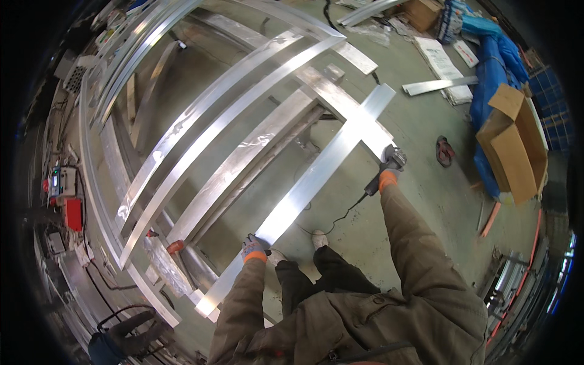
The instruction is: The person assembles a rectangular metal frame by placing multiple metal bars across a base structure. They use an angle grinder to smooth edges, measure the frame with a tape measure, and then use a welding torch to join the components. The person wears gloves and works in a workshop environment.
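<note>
A long, flat, shiny metal bar [310,179] runs from lower left to upper right in front of me. It lies across a wide metal beam [325,88]. My left hand [254,248], in a grey glove with an orange cuff, grips the edge of the bar near its close end. Beyond the beam's near end, my right hand [394,163], gloved the same way, is closed around a black corded power tool [373,184] resembling an angle grinder. Its working end is mostly hidden by the glove and the glare. The cord [345,216] trails to the floor beside my shoes.
More metal bars [228,118] lie in parallel at left. An orange-red tool [175,247] rests near their close ends. Right, a cardboard box [514,146] stands by blue sheeting [486,79]; a shoe [444,151] lies on the floor. Another person [121,337] is at lower left.
</note>
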Demonstrator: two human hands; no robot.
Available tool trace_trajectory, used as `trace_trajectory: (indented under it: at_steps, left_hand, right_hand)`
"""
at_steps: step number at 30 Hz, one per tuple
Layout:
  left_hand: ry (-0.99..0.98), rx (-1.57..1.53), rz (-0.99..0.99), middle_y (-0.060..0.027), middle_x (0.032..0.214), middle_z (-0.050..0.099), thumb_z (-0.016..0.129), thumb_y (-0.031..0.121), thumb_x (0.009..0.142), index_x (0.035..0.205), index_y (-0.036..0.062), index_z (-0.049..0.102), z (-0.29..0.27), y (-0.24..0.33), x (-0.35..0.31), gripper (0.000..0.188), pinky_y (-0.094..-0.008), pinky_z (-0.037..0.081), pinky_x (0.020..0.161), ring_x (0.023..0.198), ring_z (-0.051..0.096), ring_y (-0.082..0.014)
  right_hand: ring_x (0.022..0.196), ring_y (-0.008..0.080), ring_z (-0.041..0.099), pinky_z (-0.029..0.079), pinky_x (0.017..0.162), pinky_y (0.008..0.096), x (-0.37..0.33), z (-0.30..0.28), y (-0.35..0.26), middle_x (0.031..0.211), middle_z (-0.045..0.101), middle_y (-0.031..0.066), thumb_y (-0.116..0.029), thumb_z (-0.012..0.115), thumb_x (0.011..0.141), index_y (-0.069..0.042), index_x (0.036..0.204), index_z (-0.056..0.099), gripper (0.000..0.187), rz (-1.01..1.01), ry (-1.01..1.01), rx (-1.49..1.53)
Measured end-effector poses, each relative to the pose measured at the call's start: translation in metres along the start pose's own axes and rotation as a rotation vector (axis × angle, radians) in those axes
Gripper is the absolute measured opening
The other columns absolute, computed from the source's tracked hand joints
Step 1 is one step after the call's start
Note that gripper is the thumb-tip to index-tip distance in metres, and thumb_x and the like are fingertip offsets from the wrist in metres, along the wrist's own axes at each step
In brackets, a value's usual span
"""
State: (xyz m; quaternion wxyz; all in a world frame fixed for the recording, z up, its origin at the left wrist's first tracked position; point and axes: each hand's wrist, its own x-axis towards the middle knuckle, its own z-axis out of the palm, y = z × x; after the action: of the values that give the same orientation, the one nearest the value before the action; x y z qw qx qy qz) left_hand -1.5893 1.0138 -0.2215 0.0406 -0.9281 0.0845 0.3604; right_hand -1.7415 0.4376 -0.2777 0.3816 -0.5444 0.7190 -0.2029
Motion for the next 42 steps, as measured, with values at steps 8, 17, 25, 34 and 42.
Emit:
trace_trajectory:
  at_steps: [8, 17, 25, 34, 42]
  left_hand:
    - [0.026, 0.014, 0.029, -0.0203, 0.158, 0.05, 0.102, 0.039, 0.067, 0.163, 0.0014, 0.035, -0.002, 0.0, -0.005, 0.124, -0.0442, 0.049, 0.117, 0.143, 0.054, -0.0376]
    - [0.015, 0.032, 0.031, -0.0203, 0.161, 0.048, 0.101, 0.039, 0.067, 0.163, 0.0003, 0.035, 0.0, -0.001, -0.002, 0.123, -0.0447, 0.048, 0.118, 0.145, 0.052, -0.0387]
    - [0.017, -0.044, 0.047, -0.0207, 0.162, 0.047, 0.103, 0.031, 0.066, 0.163, -0.0006, 0.035, -0.007, -0.001, -0.008, 0.122, -0.0455, 0.045, 0.12, 0.148, 0.048, -0.0394]
    - [-0.012, -0.033, -0.003, -0.0228, 0.165, 0.043, 0.101, 0.033, 0.067, 0.164, 0.0007, 0.034, -0.012, 0.005, -0.012, 0.122, -0.0451, 0.041, 0.123, 0.152, 0.043, -0.04]
    - [-0.033, -0.103, -0.011, -0.0255, 0.164, 0.043, 0.098, 0.031, 0.07, 0.163, -0.0015, 0.032, -0.015, 0.006, -0.015, 0.118, -0.0461, 0.039, 0.125, 0.152, 0.041, -0.0421]
  right_hand:
    - [0.103, 0.0332, 0.071, 0.056, 0.093, 0.0453, 0.016, 0.006, 0.022, 0.118, 0.071, 0.0213, -0.024, 0.083, 0.082, 0.003, 0.135, 0.063, 0.062, -0.025, -0.042, 0.003]
    - [0.102, 0.0338, 0.071, 0.057, 0.092, 0.0458, 0.015, 0.007, 0.018, 0.12, 0.071, 0.0203, -0.026, 0.083, 0.08, -0.003, 0.14, 0.059, 0.068, 0.081, -0.004, -0.037]
    - [0.082, 0.029, 0.064, 0.053, 0.076, 0.0473, -0.026, 0.002, 0.039, 0.094, 0.067, 0.0114, -0.024, 0.081, 0.084, -0.005, 0.12, 0.066, 0.044, 0.038, 0.067, 0.549]
    - [0.075, 0.0292, 0.06, 0.052, 0.075, 0.0492, -0.117, 0.005, 0.166, 0.088, 0.067, 0.0102, -0.043, 0.074, 0.098, -0.011, 0.118, 0.064, 0.039, 0.644, -0.29, 0.572]
    - [0.06, 0.0272, 0.058, 0.041, 0.051, 0.0481, -0.089, 0.087, 0.233, 0.069, 0.056, 0.0083, -0.047, 0.067, 0.102, -0.015, 0.09, 0.06, 0.034, 0.593, -0.958, 0.071]
